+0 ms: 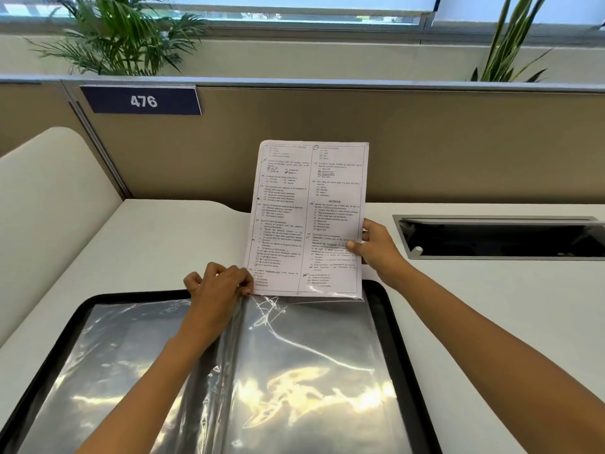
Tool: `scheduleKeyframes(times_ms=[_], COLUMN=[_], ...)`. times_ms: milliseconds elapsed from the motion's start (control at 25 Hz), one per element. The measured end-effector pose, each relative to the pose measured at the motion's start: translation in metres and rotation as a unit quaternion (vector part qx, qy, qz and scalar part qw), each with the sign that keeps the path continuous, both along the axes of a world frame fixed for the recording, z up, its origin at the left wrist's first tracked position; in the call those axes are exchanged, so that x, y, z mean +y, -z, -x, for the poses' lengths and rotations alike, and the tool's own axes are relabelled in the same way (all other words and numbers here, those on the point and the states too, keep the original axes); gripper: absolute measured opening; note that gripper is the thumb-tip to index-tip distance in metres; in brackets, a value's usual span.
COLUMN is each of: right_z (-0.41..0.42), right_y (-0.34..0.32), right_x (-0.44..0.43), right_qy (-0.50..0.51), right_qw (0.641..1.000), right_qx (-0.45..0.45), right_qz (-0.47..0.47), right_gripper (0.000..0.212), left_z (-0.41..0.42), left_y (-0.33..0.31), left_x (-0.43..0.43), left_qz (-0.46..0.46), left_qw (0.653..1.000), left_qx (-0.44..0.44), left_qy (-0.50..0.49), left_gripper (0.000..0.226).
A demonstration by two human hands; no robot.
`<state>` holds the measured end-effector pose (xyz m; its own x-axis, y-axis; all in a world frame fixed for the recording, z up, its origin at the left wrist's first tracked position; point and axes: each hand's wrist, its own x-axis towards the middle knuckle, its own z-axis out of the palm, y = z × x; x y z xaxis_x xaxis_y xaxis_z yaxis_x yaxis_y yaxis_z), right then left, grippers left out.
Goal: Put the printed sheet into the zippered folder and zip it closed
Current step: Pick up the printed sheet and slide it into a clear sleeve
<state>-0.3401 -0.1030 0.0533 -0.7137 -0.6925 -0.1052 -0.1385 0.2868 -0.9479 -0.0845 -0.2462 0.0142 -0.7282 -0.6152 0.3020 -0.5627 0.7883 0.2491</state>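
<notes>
Feeding has only begun: the printed sheet (pixel 307 217) stands upright at twelve o'clock of the open zippered folder (pixel 397 329), long axis running twelve to six, bottom edge entering a clear sleeve (pixel 311 355). The right hand (pixel 376 247) pinches its right edge; the left hand (pixel 217 286) pinches the sleeve mouth. Sliding down and zipping remain.

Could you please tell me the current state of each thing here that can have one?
Folder: unzipped, lying open flat on the desk.
Plastic sleeve: top edge held open, bottom edge of the sheet at its mouth.
Printed sheet: upright, almost entirely outside the sleeve.
Left hand: pinching the sleeve's top edge.
Right hand: gripping the sheet's right edge.
Desk cable hatch: lid raised, open.
</notes>
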Motion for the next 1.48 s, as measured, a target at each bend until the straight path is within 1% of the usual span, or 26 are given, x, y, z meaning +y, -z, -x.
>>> scheduleKeyframes(times_ms=[80, 160, 280, 360, 440, 480, 520, 600, 680, 840, 1000, 1040, 1120, 1160, 1200, 1240, 1320, 1360, 1400, 1480], right_z=[0.003, 0.006, 0.008, 0.007, 0.005, 0.004, 0.004, 0.004, 0.005, 0.004, -0.002, -0.004, -0.007, -0.007, -0.006, -0.006, -0.005, -0.005, -0.005, -0.006], right_y=[-0.007, -0.013, -0.020, -0.020, -0.018, -0.016, -0.015, -0.013, -0.014, -0.016, -0.018, -0.019, -0.019, -0.018, -0.018, -0.017, -0.016, -0.014, -0.013, -0.011], right_x=[-0.004, -0.008, -0.013, -0.014, -0.013, -0.012, -0.010, -0.007, -0.006, -0.006, -0.007, -0.007, -0.006, -0.004, -0.002, 0.000, 0.004, 0.004, 0.005, 0.006], right_qy=[-0.032, -0.058, -0.074, -0.065, -0.045, -0.036, -0.029, -0.025, -0.036, -0.047, -0.040, -0.033, -0.010, 0.000, 0.007, 0.011, 0.011, 0.010, 0.008, 0.005], right_qw=[0.999, 0.997, 0.997, 0.994, 0.990, 0.990, 0.992, 0.996, 0.997, 0.996, 0.994, 0.994, 0.993, 0.993, 0.993, 0.994, 0.995, 0.996, 0.996, 0.997], right_qx=[-0.039, -0.041, 0.000, 0.075, 0.129, 0.131, 0.121, 0.085, 0.065, 0.073, 0.096, 0.107, 0.121, 0.122, 0.117, 0.110, 0.096, 0.091, 0.087, 0.076], right_qz=[-0.013, -0.028, -0.033, -0.038, -0.042, -0.037, -0.028, -0.009, -0.010, -0.033, -0.021, -0.015, 0.002, 0.008, 0.012, 0.012, 0.010, 0.008, 0.006, 0.005], right_gripper=[0.036, 0.037, 0.038, 0.040, 0.042, 0.042, 0.042, 0.041, 0.041, 0.040, 0.039, 0.039, 0.038, 0.039, 0.039, 0.039, 0.038, 0.038, 0.038, 0.038], left_z=[-0.001, -0.001, -0.001, -0.004, -0.005, -0.004, -0.001, 0.007, 0.013, 0.015, 0.017, 0.018, 0.019, 0.018, 0.017, 0.016, 0.013, 0.012, 0.012, 0.014], left_y=[0.001, 0.002, 0.004, 0.005, 0.005, 0.004, 0.003, -0.001, -0.005, -0.009, -0.006, -0.005, -0.005, -0.005, -0.004, -0.003, 0.004, 0.008, 0.011, 0.012], left_x=[0.000, -0.001, -0.004, -0.004, -0.003, -0.003, -0.004, -0.006, -0.010, -0.013, -0.012, -0.010, -0.001, 0.006, 0.014, 0.023, 0.041, 0.048, 0.053, 0.056], left_qz=[-0.003, 0.007, -0.009, -0.034, -0.102, -0.149, -0.196, -0.285, -0.339, -0.287, -0.284, -0.279, -0.255, -0.230, -0.198, -0.170, -0.128, -0.107, -0.090, -0.082], left_qw=[1.000, 1.000, 0.999, 0.999, 0.994, 0.985, 0.973, 0.947, 0.927, 0.948, 0.950, 0.950, 0.947, 0.949, 0.955, 0.965, 0.983, 0.988, 0.992, 0.994], left_qx=[0.008, 0.011, 0.003, -0.001, 0.041, 0.073, 0.100, 0.120, 0.129, 0.076, 0.061, 0.076, 0.148, 0.184, 0.203, 0.196, 0.129, 0.096, 0.076, 0.064], left_qy=[-0.001, 0.010, 0.032, 0.024, -0.022, -0.048, -0.066, -0.086, -0.092, -0.113, -0.116, -0.120, -0.124, -0.111, -0.084, -0.045, 0.029, 0.049, 0.054, 0.037], left_gripper=[0.036, 0.031, 0.018, 0.011, 0.009, 0.010, 0.011, 0.021, 0.026, 0.013, 0.015, 0.018, 0.029, 0.033, 0.032, 0.029, 0.025, 0.026, 0.027, 0.029])
